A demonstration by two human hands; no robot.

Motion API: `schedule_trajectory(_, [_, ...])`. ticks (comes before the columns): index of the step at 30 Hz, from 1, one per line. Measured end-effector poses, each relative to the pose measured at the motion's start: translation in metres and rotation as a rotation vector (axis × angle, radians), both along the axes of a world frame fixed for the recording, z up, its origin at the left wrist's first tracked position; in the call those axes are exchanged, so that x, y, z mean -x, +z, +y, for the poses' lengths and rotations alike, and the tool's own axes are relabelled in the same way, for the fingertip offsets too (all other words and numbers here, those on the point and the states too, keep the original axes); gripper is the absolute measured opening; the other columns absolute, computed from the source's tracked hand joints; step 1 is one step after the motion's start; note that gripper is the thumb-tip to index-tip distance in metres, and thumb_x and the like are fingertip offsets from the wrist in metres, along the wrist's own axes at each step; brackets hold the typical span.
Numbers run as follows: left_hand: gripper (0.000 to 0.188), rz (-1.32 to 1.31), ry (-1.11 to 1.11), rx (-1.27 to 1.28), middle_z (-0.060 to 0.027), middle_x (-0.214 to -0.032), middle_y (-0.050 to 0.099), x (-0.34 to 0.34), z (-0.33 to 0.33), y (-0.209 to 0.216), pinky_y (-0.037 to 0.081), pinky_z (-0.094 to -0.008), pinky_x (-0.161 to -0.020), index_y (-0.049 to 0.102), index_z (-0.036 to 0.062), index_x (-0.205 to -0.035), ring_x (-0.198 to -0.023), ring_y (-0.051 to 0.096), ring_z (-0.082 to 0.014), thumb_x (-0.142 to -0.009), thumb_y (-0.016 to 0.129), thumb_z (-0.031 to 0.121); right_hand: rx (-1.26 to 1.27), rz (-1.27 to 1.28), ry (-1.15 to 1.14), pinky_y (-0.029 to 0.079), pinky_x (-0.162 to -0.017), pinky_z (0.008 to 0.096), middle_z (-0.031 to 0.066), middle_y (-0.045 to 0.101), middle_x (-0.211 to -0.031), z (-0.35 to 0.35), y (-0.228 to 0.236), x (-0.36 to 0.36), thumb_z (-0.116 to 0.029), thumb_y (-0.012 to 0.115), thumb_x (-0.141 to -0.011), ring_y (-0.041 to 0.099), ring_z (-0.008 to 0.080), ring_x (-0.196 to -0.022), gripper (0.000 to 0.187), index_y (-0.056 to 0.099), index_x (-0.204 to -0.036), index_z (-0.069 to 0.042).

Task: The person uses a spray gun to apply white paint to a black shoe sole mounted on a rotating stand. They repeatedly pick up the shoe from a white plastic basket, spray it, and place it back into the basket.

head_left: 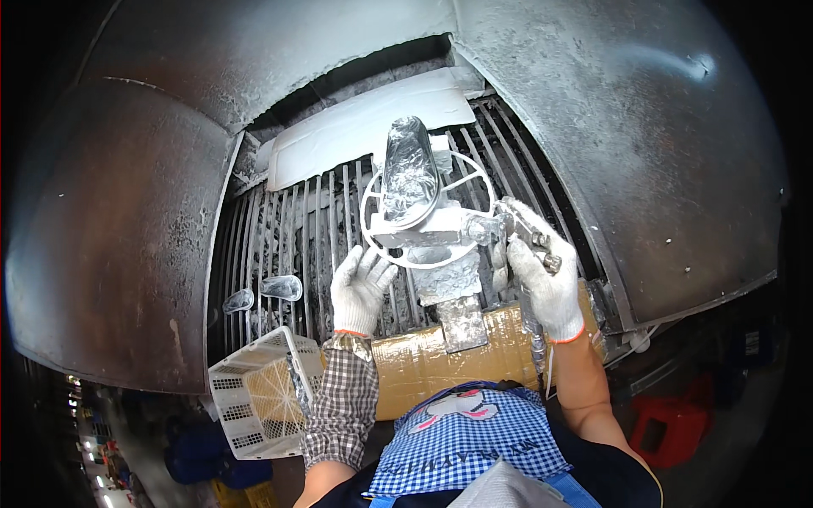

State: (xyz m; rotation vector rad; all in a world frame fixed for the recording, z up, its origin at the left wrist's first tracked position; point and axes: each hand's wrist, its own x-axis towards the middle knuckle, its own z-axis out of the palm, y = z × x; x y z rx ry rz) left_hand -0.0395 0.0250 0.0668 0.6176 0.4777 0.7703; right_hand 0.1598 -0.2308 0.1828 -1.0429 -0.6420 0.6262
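My left hand (360,290), in a white knit glove, is at the near left rim of a white spoked wheel (369,240). Its fingers are stretched out, with their tips against the rim or just beside it. On top of the wheel stands an elongated, rounded piece wrapped in shiny film (410,173), tilted upright on a dusty block. In my gloved right hand (542,269) is a metal spray gun (483,229), its nozzle end toward the wheel. The fingers wrap round its body, and a hose (537,343) hangs below. The glove hides part of the gun.
Dusty metal bars (318,245) form a grate under the wheel, with two small film-wrapped pieces (281,288) on the left. A white plastic basket (246,389) stands near my left forearm. Brown taped cardboard (406,372) lines the front edge. Metal walls (669,169) enclose both sides.
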Motion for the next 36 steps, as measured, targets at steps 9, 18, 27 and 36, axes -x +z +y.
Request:
schedule_trajectory(9, [0.084,0.005,0.072,0.018,-0.0321,-0.158,0.044,-0.002,0.017,0.010,0.052,-0.0653,-0.108,0.033,-0.0043,-0.158,-0.138,0.055,-0.0479,-0.103,0.062,0.053,-0.007,0.007,-0.010,0.054,-0.064,0.0240,0.0046,0.070,-0.091,0.017,-0.007,-0.007,-0.008,0.065,-0.106,0.064,0.0072,-0.071,0.051,0.052,-0.153,0.006])
schedule_trajectory(18, [0.100,0.038,0.098,-0.012,-0.0322,-0.169,0.025,-0.008,0.038,0.025,0.045,-0.0686,-0.114,0.021,-0.0040,-0.166,-0.150,0.041,-0.0497,-0.102,0.062,0.059,-0.046,-0.007,-0.026,0.055,-0.066,0.0238,0.0067,0.073,-0.101,0.034,-0.012,-0.015,-0.009,0.063,-0.107,0.065,0.0071,-0.074,0.050,0.053,-0.153,0.006])
schedule_trajectory(27, [0.106,0.071,0.095,-0.049,-0.0316,-0.174,0.015,-0.015,0.062,0.026,0.038,-0.0633,-0.122,0.015,-0.0028,-0.169,-0.158,0.027,-0.0493,-0.100,0.064,0.062,-0.045,-0.018,-0.087,0.055,-0.064,0.0235,0.0058,0.073,-0.101,0.046,-0.015,-0.023,-0.012,0.065,-0.107,0.066,0.0068,-0.073,0.051,0.052,-0.153,0.005])
schedule_trajectory(36, [0.098,0.060,0.112,-0.039,-0.0303,-0.172,0.023,-0.026,0.088,0.020,0.038,-0.0610,-0.121,0.028,-0.0023,-0.165,-0.157,0.028,-0.0482,-0.101,0.062,0.063,-0.049,0.022,-0.119,0.053,-0.060,0.0219,0.0037,0.070,-0.088,0.048,-0.008,-0.032,-0.015,0.067,-0.108,0.065,0.0067,-0.069,0.051,0.053,-0.153,0.003])
